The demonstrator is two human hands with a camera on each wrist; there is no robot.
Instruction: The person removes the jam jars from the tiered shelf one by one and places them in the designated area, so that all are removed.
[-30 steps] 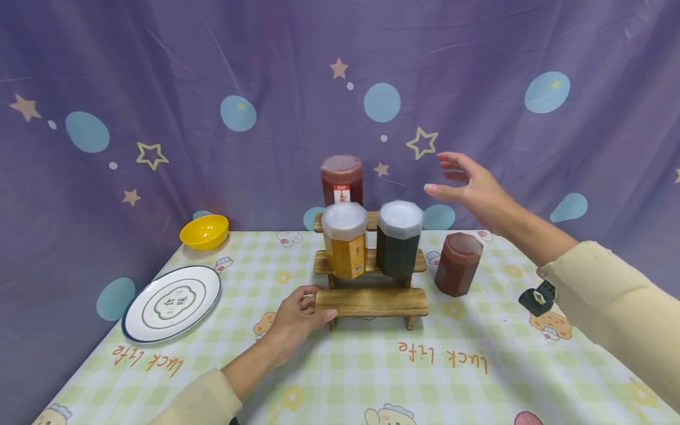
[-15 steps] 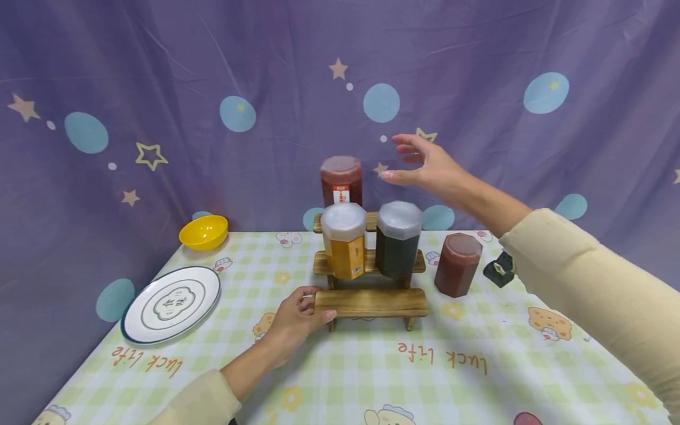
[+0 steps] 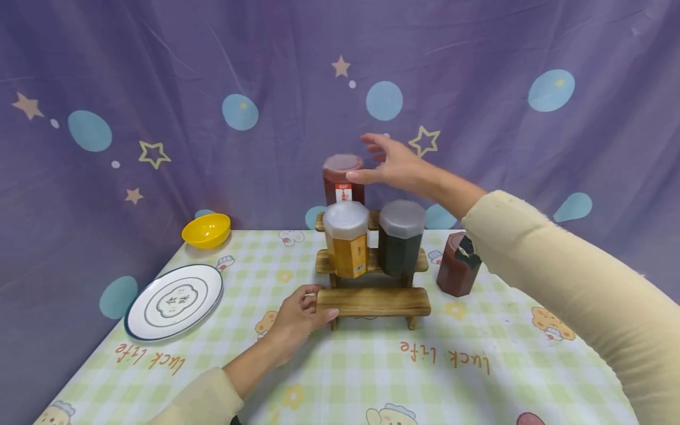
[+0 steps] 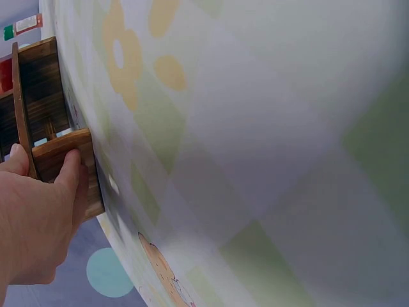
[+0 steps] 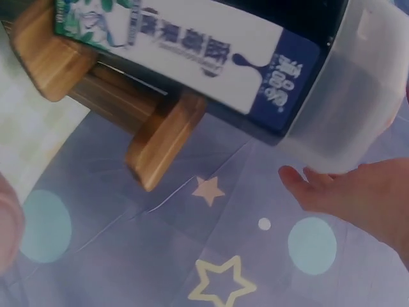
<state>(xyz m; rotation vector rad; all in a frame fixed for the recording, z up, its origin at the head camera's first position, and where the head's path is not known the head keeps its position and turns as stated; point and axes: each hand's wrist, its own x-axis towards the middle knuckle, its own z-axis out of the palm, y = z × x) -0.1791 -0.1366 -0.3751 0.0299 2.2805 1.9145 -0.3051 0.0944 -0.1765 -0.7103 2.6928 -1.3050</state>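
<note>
A three-step wooden shelf [image 3: 374, 303] stands mid-table, its left front end gripped by my left hand [image 3: 294, 321], thumb over the lowest step. In the left wrist view the same hand [image 4: 38, 214] pinches the wood. On the top step sits a jar of red contents [image 3: 340, 177] with a red-and-white label. My right hand [image 3: 398, 169] reaches in at its right, fingers spread, thumb overlapping the jar's edge; contact is unclear. The middle step bears an amber jar [image 3: 346, 254] and a dark jar [image 3: 401, 245]. That dark jar's label [image 5: 204, 54] shows in the right wrist view.
Another red jar [image 3: 451, 274] stands on the checked cloth right of the shelf, partly covered by a dark wrist device [image 3: 467, 252]. At left are a white plate [image 3: 143, 321] and a yellow bowl [image 3: 206, 233]. A purple curtain [image 3: 287, 59] hangs behind.
My right hand has moved left across the back, from beyond the shelf's right side to beside the top red jar. The left hand keeps its grip; the jars have not moved.
</note>
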